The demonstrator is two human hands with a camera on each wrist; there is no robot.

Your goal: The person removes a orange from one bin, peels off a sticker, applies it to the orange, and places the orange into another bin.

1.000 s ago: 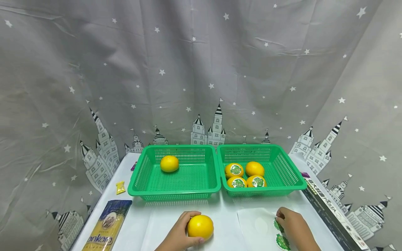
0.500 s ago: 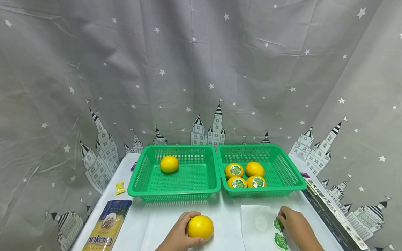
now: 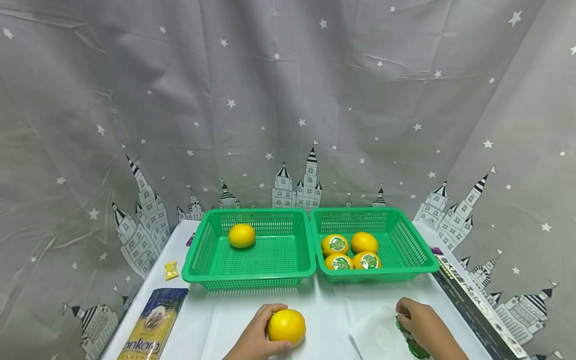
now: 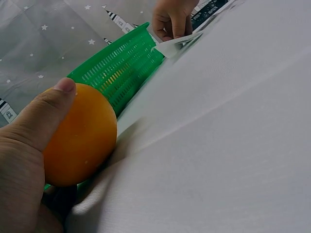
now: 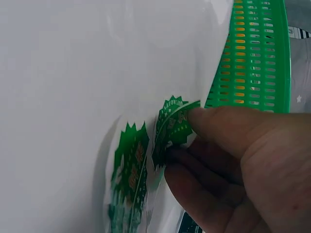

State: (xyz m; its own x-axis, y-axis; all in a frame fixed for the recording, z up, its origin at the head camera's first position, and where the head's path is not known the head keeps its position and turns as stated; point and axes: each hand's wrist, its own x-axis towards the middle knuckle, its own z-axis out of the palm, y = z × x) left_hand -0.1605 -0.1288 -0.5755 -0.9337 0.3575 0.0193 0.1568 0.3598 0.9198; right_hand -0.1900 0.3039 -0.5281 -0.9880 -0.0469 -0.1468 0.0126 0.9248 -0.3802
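Note:
My left hand [image 3: 258,332] holds a round yellow orange [image 3: 286,327] low at the front middle of the table; the left wrist view shows the thumb over its top and the far fingers hidden. My right hand [image 3: 425,322] pinches the edge of a white sticker sheet [image 3: 375,332] to the right. Close up, in the right wrist view, thumb and fingertips meet at a green jagged-edged sticker [image 5: 172,121] on the bent sheet. Another green sticker [image 5: 129,179] lies beside it on the sheet.
Behind the hands stand two green baskets; the left basket [image 3: 258,277] holds one orange [image 3: 242,235]. Several oranges, most with stickers, lie in the right basket [image 3: 405,270]. A pasta packet [image 3: 153,325] and small yellow sachet [image 3: 171,270] lie left, a long box [image 3: 477,305] right.
The sticker sheet has shifted and bent under my right hand, its left corner now raised and turned. My left hand keeps the orange in the same place.

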